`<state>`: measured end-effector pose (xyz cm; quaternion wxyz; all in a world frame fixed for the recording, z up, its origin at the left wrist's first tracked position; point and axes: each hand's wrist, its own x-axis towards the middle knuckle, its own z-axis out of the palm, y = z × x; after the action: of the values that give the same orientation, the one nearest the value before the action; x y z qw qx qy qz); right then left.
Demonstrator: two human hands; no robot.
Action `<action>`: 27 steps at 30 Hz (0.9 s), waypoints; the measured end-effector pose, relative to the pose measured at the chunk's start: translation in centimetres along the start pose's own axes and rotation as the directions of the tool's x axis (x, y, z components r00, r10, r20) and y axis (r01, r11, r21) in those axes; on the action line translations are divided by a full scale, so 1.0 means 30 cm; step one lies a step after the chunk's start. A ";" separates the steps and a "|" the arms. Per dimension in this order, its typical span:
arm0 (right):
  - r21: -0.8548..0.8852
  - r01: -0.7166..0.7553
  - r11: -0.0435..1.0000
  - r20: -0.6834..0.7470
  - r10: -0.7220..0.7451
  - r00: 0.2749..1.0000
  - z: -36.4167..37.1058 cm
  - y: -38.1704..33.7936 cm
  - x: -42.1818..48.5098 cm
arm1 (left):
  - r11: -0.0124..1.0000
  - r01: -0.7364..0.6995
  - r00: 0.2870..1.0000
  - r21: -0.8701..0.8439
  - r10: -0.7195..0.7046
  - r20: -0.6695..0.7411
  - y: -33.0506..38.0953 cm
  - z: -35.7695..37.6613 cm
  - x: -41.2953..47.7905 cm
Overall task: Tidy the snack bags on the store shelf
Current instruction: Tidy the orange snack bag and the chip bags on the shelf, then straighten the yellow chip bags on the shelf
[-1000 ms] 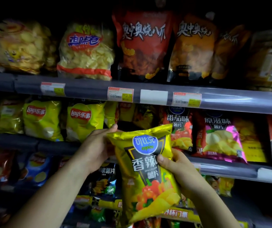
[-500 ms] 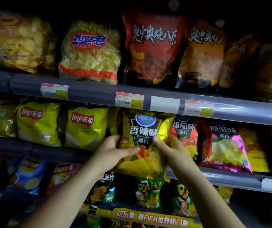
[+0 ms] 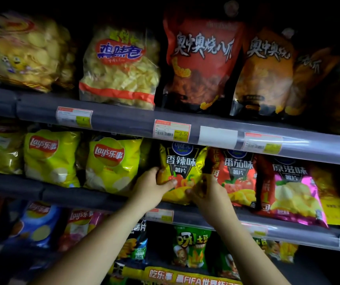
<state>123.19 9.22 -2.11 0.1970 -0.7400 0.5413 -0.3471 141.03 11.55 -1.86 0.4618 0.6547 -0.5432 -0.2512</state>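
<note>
Gripping the yellow spicy-flavour crisp bag [image 3: 182, 161] by its lower sides, the left hand [image 3: 151, 187] and right hand [image 3: 208, 194] curl their fingers round it. It stands upright on the middle shelf [image 3: 72, 194], between a yellow Lay's bag [image 3: 111, 165] and a red tomato-flavour bag [image 3: 236, 175].
</note>
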 end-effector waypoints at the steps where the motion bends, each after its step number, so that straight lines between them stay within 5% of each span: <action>1: -0.013 0.008 1.000 -0.006 -0.008 1.000 0.002 -0.001 -0.003 | 1.000 -0.005 1.000 0.014 0.006 -0.005 0.002 0.001 -0.001; 8: -0.017 0.098 0.995 -0.221 -0.100 0.970 -0.052 -0.039 -0.028 | 0.992 -0.084 0.996 0.096 0.088 -0.028 0.027 -0.044 -0.063; 12: 0.022 0.248 0.968 -0.301 -0.230 0.925 -0.056 -0.131 -0.053 | 0.970 -0.206 0.958 0.132 0.227 -0.177 0.008 -0.167 -0.134; 18: 0.191 0.287 0.939 0.014 -0.295 0.955 0.133 -0.312 -0.039 | 0.957 -0.069 0.859 0.283 0.201 -0.471 -0.113 -0.362 -0.162; 23: 0.271 0.035 0.962 0.199 -0.092 0.976 0.300 -0.429 0.043 | 0.978 0.123 0.937 0.170 -0.058 -0.344 -0.175 -0.429 -0.092; 27: 0.368 -0.102 0.924 0.165 0.043 0.985 0.379 -0.447 0.078 | 0.991 0.128 0.962 0.032 -0.116 -0.247 -0.207 -0.473 -0.028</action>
<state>140.76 10.58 -0.21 0.3887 -0.6927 0.4753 -0.3784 155.54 16.95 -1.10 0.4931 0.7236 -0.4466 -0.1839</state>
